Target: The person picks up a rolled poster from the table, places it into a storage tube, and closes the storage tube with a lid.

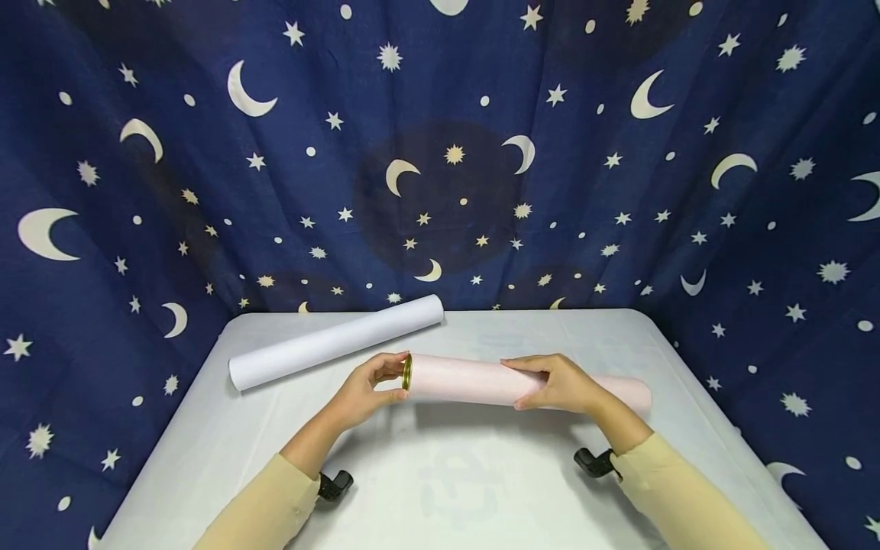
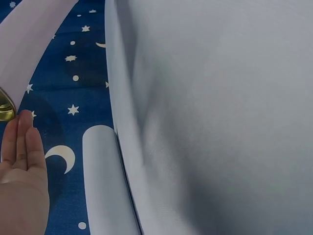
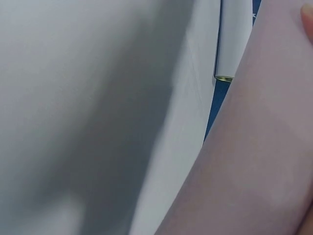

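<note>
A long pale pink tube [image 1: 461, 380] is held above the white table, roughly level, by both hands. My left hand [image 1: 367, 389] pinches its left end, with the thumb and fingers on opposite sides of the gold metal rim [image 1: 407, 373]. Farther right, my right hand [image 1: 560, 386] grips the tube around its body, thumb on the near side and fingers over the far side. The left wrist view catches straight fingers against the gold end [image 2: 7, 111]. In the right wrist view the pink tube [image 3: 254, 137] fills much of the right side, and only a fingertip shows.
Behind the left hand, a white tube [image 1: 337, 342] lies slantwise on the white-covered table [image 1: 481, 473], its right end near the back edge. Dark blue cloth [image 1: 454, 92] with moons and stars hangs around the back and sides. Black wrist cameras [image 1: 335, 486] sit under both sleeves.
</note>
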### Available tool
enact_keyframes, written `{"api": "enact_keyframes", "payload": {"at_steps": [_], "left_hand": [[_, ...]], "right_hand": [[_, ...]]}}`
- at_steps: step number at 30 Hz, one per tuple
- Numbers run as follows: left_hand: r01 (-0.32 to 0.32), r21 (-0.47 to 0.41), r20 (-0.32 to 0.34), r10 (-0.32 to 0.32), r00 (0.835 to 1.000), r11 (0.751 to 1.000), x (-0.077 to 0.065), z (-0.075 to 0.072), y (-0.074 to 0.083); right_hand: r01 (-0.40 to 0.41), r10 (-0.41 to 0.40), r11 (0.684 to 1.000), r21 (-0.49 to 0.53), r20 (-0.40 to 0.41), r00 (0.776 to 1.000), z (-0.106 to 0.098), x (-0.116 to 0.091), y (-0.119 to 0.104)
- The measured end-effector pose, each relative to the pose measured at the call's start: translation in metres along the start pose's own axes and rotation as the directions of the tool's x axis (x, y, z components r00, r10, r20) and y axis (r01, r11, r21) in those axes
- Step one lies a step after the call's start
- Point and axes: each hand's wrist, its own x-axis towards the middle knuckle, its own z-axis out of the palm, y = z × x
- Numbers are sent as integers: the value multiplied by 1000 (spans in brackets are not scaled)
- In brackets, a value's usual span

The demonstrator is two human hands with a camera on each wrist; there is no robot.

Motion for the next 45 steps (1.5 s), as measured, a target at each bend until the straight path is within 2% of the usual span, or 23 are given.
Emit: {"api": "enact_keyframes", "payload": {"at_steps": [8,12,18,25,29,40,43,45], "left_hand": [[-7,70,12,6,1000,997,0,-1,4],[5,119,22,-8,1000,993,-2,0,7],[-7,174,26,3,1000,985,-10,1,35],[11,217,45,-21,999,976,-8,-4,4],[26,247,42,-37,998,969,-10,-7,2],[65,301,-30,-59,998,952,-19,-24,7],[81,343,-60,-64,996,936,-23,-28,9],[90,391,-80,-63,995,916,-25,-31,10]], "right_hand": [[21,-21,1000,-21,-35,999,2,-4,1],[38,-39,999,-28,-20,999,1,-3,1],[52,-51,995,-81,11,999,0,-2,0],[68,-65,982,-175,27,998,-2,-2,-5],[75,-70,971,-228,28,997,-3,-2,-3],[78,-86,940,-332,-11,996,-12,-3,8],[74,-83,941,-329,-14,996,-14,-3,12],[73,-83,944,-323,-18,996,-15,-3,15]]}}
